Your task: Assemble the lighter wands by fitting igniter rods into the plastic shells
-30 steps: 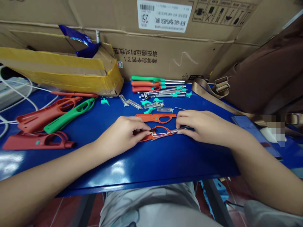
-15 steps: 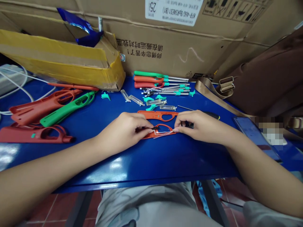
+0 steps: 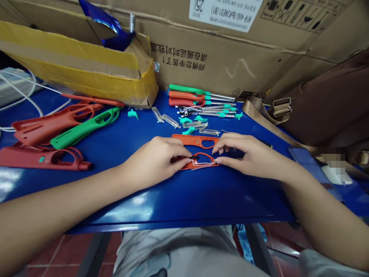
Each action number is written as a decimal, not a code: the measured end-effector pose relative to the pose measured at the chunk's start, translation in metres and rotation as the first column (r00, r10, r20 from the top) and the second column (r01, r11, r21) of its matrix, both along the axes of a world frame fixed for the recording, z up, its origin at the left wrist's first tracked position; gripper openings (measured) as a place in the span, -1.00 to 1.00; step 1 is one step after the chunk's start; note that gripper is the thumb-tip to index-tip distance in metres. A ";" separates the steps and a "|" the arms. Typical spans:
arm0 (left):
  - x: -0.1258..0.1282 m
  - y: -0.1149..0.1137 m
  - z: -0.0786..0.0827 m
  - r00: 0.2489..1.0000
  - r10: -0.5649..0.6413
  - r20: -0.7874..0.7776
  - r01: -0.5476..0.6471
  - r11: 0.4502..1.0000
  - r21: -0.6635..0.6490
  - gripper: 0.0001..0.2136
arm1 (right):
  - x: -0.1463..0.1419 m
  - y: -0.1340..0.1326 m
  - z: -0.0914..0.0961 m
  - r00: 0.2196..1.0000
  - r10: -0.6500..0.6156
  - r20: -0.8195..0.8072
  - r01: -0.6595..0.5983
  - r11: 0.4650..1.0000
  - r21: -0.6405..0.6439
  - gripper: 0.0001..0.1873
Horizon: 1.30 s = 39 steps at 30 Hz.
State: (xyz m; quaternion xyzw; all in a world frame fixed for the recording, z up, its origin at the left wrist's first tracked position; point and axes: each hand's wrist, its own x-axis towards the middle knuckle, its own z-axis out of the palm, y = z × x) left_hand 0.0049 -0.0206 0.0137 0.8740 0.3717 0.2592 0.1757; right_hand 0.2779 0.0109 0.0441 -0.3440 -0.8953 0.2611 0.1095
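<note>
In the middle of the table lies an orange lighter shell half (image 3: 211, 158) with a finger loop. My left hand (image 3: 164, 157) covers its left end, thumb and forefinger pinched on a small black igniter (image 3: 194, 158) in the shell. A white wire (image 3: 201, 164) runs from there along the loop to the right end. My right hand (image 3: 245, 156) is at that end, thumb touching the wire's tip, forefinger lifted apart from it. Just behind lies another orange shell half (image 3: 194, 140). Clear fuel tanks (image 3: 209, 132) and turquoise triggers (image 3: 188, 130) are scattered beyond.
Lighter shells in orange, green (image 3: 83, 129) and red (image 3: 43, 157) lie at left by a yellow-taped carton (image 3: 115, 86). Metal lighter tubes (image 3: 221, 96) lie at the back against a large cardboard box (image 3: 219, 57). At right are a strap (image 3: 265, 121) and a phone (image 3: 305, 161).
My right thumb and forefinger have parted from a pinch at the wire's end. My left hand keeps its pinch. The whole view has shifted slightly.
</note>
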 end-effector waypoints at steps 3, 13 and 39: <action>0.000 0.000 -0.001 1.000 0.001 0.012 -0.001 1.000 -0.003 -0.90 | -0.006 -0.008 0.000 0.992 0.128 0.003 -0.128 0.988 0.088 -0.87; 0.000 0.002 0.001 0.998 0.011 0.063 -0.009 0.999 -0.036 -0.87 | 0.002 -0.009 0.004 0.967 0.013 0.253 -0.050 0.989 0.138 -0.77; -0.002 0.002 0.007 0.995 0.009 -0.095 -0.026 0.984 -0.176 -0.78 | 0.011 0.002 0.007 0.968 0.112 0.224 -0.087 0.989 -0.120 -0.75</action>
